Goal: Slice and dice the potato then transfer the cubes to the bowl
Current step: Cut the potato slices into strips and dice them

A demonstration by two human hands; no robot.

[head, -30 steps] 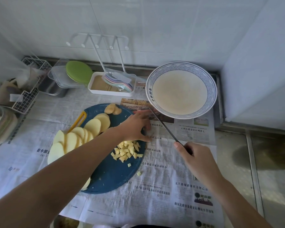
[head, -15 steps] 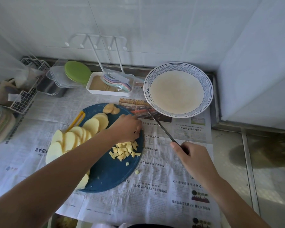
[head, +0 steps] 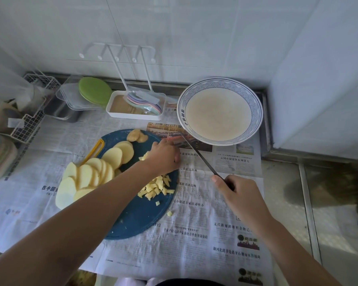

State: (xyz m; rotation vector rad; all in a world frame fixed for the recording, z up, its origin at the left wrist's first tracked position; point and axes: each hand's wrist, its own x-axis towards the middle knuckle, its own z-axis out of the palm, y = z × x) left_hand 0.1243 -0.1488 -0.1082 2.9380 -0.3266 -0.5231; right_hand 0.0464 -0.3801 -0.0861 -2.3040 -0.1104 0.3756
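Newspaper-covered bench (head: 194,254) carries a blue board (head: 141,215) with potato cubes (head: 157,187). The left hand (head: 163,156) clasps some; the right hand (head: 243,195) grips the knife (head: 198,154), its blade angled far-left toward the bowl (head: 257,118).

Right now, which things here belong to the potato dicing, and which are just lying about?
In use:
- knife, gripped by the right hand
- left hand, at the cubes
- slices
- board
- bowl, holding no potato yet

Lying about:
- green lids
- white tray
- wire basket
- newspaper underneath
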